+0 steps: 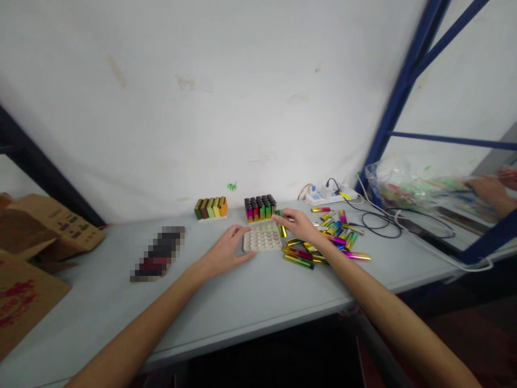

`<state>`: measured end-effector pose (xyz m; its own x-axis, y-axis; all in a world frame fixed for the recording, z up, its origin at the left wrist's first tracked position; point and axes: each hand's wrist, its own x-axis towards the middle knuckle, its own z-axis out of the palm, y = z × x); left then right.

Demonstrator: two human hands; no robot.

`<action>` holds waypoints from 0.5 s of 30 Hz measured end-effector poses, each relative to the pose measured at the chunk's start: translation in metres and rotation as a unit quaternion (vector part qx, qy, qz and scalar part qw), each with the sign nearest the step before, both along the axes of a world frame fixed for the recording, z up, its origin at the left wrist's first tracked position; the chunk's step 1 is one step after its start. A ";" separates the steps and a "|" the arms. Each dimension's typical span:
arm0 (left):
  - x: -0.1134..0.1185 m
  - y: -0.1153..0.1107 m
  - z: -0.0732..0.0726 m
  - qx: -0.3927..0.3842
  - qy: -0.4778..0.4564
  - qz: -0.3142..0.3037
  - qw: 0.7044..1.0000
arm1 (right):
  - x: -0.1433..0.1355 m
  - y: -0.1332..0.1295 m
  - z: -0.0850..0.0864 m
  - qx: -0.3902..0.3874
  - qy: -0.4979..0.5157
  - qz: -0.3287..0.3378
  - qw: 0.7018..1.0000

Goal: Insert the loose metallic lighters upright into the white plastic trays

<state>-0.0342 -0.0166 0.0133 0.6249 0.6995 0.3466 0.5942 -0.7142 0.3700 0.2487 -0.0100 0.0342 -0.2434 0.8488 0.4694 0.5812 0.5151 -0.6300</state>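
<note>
On the grey worktop (226, 312), between the two hands, sits a pale tray (264, 248) showing only its rows of round pockets. Its left end lies within the spread fingers of the left hand (224, 252), thumb toward the near edge; whether they grip it or merely rest against it, I cannot tell. The right hand (299, 223), past the tray's far right corner, appears to pinch a small green lighter (278, 213) between thumb and fingers. Such a lighter should be light, stiff and rather slippery on its glossy skin, so the middle of the body is the sensible hold. The tray looks light and thin-walled, probably a little flexible, best steadied by its rim. More metallic lighters (337, 237) lie in a loose pile to the right. Farther back, one white holder (262, 220) carries upright black-topped lighters in pink, yellow and green; another (214, 218) carries rows in green, brown, yellow and orange. The contents of the brown paper bag (72, 223) at left are hidden.
</note>
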 end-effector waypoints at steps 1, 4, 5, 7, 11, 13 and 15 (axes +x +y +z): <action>-0.002 0.002 -0.001 -0.004 0.004 0.002 1.000 | -0.001 -0.001 0.001 0.005 -0.001 0.007 1.000; -0.005 0.006 -0.007 -0.013 0.016 0.014 1.000 | -0.005 -0.007 0.006 -0.022 0.024 0.043 0.999; -0.006 0.007 -0.009 -0.012 0.020 0.016 1.000 | -0.007 -0.010 0.008 -0.049 0.042 0.064 0.996; -0.006 0.009 -0.012 -0.009 0.025 0.017 1.000 | -0.010 -0.014 0.009 -0.103 0.080 0.105 0.986; -0.005 0.011 -0.012 -0.003 0.012 0.020 1.000 | -0.016 -0.015 0.003 -0.121 0.125 0.094 0.980; -0.005 0.011 -0.011 -0.006 0.003 0.024 1.000 | -0.019 -0.013 -0.001 -0.090 0.120 0.052 0.987; -0.003 0.009 -0.011 -0.011 -0.002 0.026 1.000 | -0.022 -0.013 -0.005 -0.063 0.104 0.018 0.992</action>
